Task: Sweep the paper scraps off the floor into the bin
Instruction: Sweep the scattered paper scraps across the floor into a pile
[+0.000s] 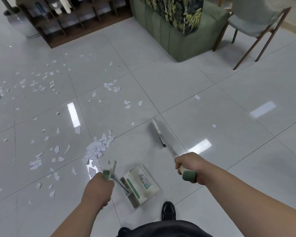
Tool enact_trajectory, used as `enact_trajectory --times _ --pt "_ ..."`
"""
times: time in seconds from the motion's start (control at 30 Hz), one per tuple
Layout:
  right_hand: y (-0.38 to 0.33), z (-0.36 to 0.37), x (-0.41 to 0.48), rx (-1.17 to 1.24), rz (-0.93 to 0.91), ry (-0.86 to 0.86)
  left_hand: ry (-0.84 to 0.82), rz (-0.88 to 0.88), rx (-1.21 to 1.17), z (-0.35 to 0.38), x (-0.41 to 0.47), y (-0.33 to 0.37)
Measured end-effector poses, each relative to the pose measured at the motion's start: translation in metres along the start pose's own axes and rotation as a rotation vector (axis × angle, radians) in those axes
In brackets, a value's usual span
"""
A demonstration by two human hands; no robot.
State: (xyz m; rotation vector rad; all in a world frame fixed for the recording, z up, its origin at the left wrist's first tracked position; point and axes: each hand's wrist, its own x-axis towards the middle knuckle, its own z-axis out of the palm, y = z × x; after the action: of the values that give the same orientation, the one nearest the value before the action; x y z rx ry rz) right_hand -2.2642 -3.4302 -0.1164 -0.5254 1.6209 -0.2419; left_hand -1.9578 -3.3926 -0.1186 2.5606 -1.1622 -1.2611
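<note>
Torn white paper scraps (97,149) heaped, scattered — left fingers (108,184) grip dustpan (140,183), right fingers (179,166) broom (158,132).

One broom (158,132) and one dustpan (140,185). Paper scraps (197,97) number in the dozens, too many to count, mostly from 9 to 12 o'clock, with one dense pile (97,147). One shoe (168,211) at 6 o'clock. One sofa (178,36), one chair (256,23), one shelf unit (72,19), one pot (22,26).
</note>
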Motion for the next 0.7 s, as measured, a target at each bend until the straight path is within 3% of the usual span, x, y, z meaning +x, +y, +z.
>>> enact_trajectory --times 0.47,0.7 --pt "-0.012 -0.093 0.047 0.112 0.097 0.412 -0.078 0.211 0.036 0.016 0.065 0.080" --pt "-0.047 -0.105 0.099 0.138 0.157 0.485 -0.106 0.229 0.122 -0.013 0.121 0.110"
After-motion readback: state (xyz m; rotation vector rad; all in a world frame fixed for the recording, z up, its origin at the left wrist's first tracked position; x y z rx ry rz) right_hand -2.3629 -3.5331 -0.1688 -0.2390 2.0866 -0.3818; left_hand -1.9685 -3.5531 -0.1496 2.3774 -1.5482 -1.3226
